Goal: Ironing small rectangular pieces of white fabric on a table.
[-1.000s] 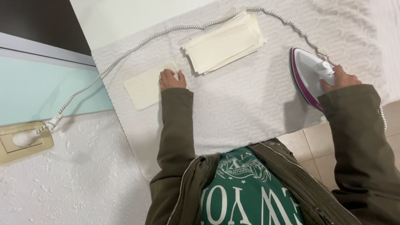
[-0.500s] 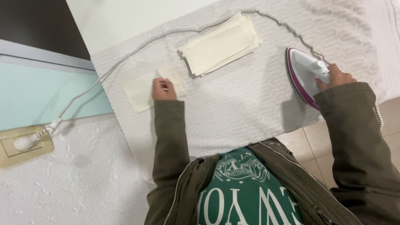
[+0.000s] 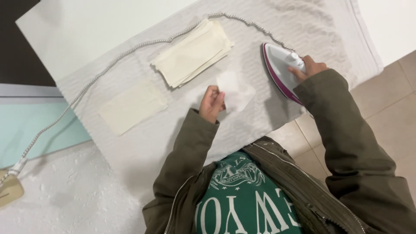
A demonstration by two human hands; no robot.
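Observation:
My left hand (image 3: 211, 103) pinches a small thin white sheet (image 3: 234, 90) and lifts it off the white textured cloth (image 3: 182, 130) covering the board. My right hand (image 3: 307, 69) grips the handle of a white and purple iron (image 3: 281, 71) standing tilted on the cloth at the right. A single cream cloth piece (image 3: 132, 106) lies flat to the left of my left hand. A stack of folded cream pieces (image 3: 193, 53) sits behind it.
The iron's braided cord (image 3: 130, 51) runs from the iron around the stack and off the left edge to a wall socket (image 3: 9, 189). Tiled floor (image 3: 390, 112) shows at the right. A pale blue surface (image 3: 30, 130) lies at left.
My left hand left the single cream piece, moved right and picked up the thin white sheet. The iron stayed in my right hand, and the view shifted.

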